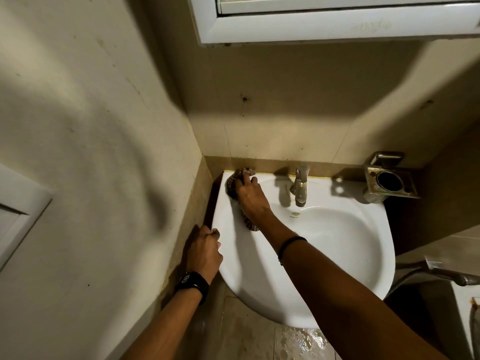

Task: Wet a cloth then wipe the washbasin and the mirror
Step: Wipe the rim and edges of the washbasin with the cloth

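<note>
- Two bare forearms reach down from the bottom edge toward a white washbasin (363,268) set in a corner of tiled walls.
- On the left wrist sits a black watch (193,283); the left hand (205,249) grips the basin's left rim, fingers curled over the edge.
- With a thin dark band (289,244) around its wrist, the right hand (249,196) presses a brown patterned cloth (232,184) flat on the basin's back-left ledge, fingers spread over the fabric and grasping it; part of the cloth trails out under the wrist.
- Behind the bowl stands a metal tap (300,185), right of the cloth and apart from it.
- Farther right, a metal holder (389,181) is fixed to the wall.
- At top, the white frame of a mirror cabinet (324,24) hangs above the basin.
- Below the basin, the floor (301,344) shines wet.
</note>
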